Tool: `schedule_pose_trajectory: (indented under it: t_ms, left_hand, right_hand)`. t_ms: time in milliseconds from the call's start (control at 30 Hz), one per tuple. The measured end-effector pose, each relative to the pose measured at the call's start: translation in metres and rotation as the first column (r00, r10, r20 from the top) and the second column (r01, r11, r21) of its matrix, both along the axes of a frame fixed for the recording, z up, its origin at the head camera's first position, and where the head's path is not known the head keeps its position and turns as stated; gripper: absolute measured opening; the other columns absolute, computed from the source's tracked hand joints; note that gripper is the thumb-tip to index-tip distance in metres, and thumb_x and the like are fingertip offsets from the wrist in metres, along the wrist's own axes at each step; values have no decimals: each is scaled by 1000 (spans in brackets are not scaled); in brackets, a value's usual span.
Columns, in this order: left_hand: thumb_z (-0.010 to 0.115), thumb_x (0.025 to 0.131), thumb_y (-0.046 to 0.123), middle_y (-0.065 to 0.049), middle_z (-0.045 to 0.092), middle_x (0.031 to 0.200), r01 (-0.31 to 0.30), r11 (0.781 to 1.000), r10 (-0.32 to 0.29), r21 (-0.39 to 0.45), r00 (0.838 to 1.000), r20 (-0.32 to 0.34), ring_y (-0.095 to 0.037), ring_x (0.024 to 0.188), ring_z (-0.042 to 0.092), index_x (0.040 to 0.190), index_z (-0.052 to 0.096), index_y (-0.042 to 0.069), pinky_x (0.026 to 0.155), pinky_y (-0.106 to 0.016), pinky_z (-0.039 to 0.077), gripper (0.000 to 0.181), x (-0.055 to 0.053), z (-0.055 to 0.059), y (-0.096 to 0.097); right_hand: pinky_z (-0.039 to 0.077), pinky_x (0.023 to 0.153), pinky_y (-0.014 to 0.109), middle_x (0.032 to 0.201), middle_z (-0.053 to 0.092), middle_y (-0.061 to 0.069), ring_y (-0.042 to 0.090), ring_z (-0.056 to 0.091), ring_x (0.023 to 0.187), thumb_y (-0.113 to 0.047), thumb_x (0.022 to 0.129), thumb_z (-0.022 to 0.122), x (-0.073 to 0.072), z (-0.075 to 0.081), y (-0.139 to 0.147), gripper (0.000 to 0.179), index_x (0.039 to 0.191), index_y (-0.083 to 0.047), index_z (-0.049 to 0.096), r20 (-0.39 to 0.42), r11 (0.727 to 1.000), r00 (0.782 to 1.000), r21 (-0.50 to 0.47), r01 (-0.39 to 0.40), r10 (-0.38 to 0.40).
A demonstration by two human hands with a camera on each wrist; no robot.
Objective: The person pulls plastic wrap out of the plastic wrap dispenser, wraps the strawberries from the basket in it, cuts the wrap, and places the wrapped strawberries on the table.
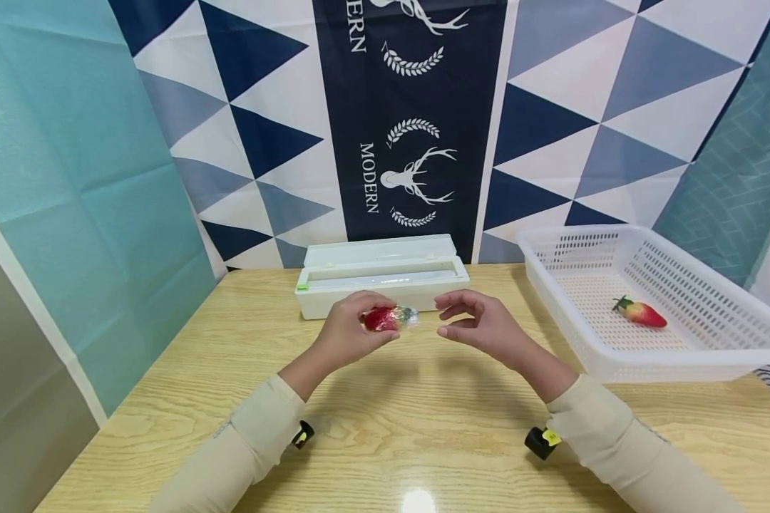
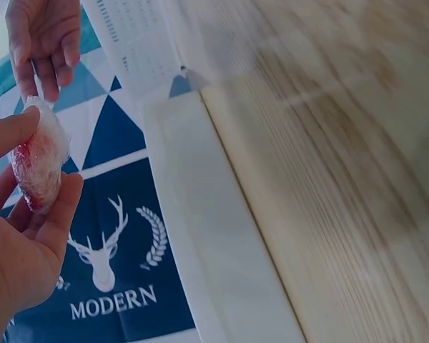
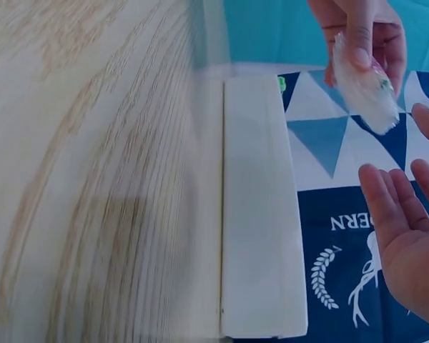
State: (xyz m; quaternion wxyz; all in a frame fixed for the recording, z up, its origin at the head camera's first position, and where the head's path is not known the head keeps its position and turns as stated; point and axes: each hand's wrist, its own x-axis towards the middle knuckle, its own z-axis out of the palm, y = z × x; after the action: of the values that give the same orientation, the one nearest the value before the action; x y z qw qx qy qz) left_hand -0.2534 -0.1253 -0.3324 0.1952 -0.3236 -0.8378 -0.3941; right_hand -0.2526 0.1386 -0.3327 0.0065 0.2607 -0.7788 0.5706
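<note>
My left hand (image 1: 353, 331) pinches a strawberry (image 1: 380, 319) wrapped in clear plastic film, raised above the table; the film bunches at its right end. In the left wrist view the wrapped strawberry (image 2: 39, 161) sits between thumb and fingers. My right hand (image 1: 481, 324) is apart from it, a short way to the right, with fingers loosely bent and nothing between them. The right wrist view shows the right hand (image 3: 407, 236) below the wrapped strawberry (image 3: 368, 89). Behind both hands stands a white cling film box (image 1: 366, 293) with its lid up and film inside.
A white plastic basket (image 1: 642, 360) at the right holds one unwrapped strawberry (image 1: 642, 312). The wooden table (image 1: 385, 442) reaches back to a patterned cloth (image 1: 417, 107). A green tab (image 1: 303, 286) marks the box's left end.
</note>
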Motion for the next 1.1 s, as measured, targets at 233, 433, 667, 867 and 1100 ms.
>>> schedule_pose_trajectory:
  t_ms: [233,433,667,867,1100]
  left_hand:
    - [88,72,12,-3,67,111,-69,997,69,-18,997,23,-17,97,61,109,72,8,74,-26,55,40,2,-1,-24]
    - [87,72,12,-5,67,111,-141,989,143,-47,989,46,-20,99,62,109,72,5,76,-31,57,40,2,-4,-43]
    - [87,73,16,-7,67,111,-237,963,248,-131,966,72,-22,96,63,110,72,6,77,-35,57,41,0,-10,-65]
    - [86,74,16,-7,68,108,-259,942,302,-213,931,204,-22,93,60,109,71,7,81,-36,54,39,-9,-12,-86]
    - [84,76,13,-5,67,101,-234,919,333,-317,890,310,-21,89,58,108,69,6,83,-37,53,36,-23,-15,-108]
  right_hand:
    - [51,91,36,119,61,12,26,59,105,-11,84,77,-2,0,7,44,122,0,59,-152,991,988,127,36,-17]
    - [51,90,38,118,61,11,32,58,105,-10,83,78,-1,1,11,44,121,0,60,-243,980,970,190,58,-10]
    - [51,90,42,119,60,10,30,59,104,-12,83,78,1,2,15,44,122,-1,61,-282,966,960,245,81,-9]
    - [51,90,43,119,60,9,28,58,104,-14,84,78,2,3,19,43,122,-3,61,-283,960,959,265,87,-9]
    - [50,90,44,119,59,8,25,58,104,-15,84,78,2,2,21,43,122,-3,61,-274,954,962,287,87,-5]
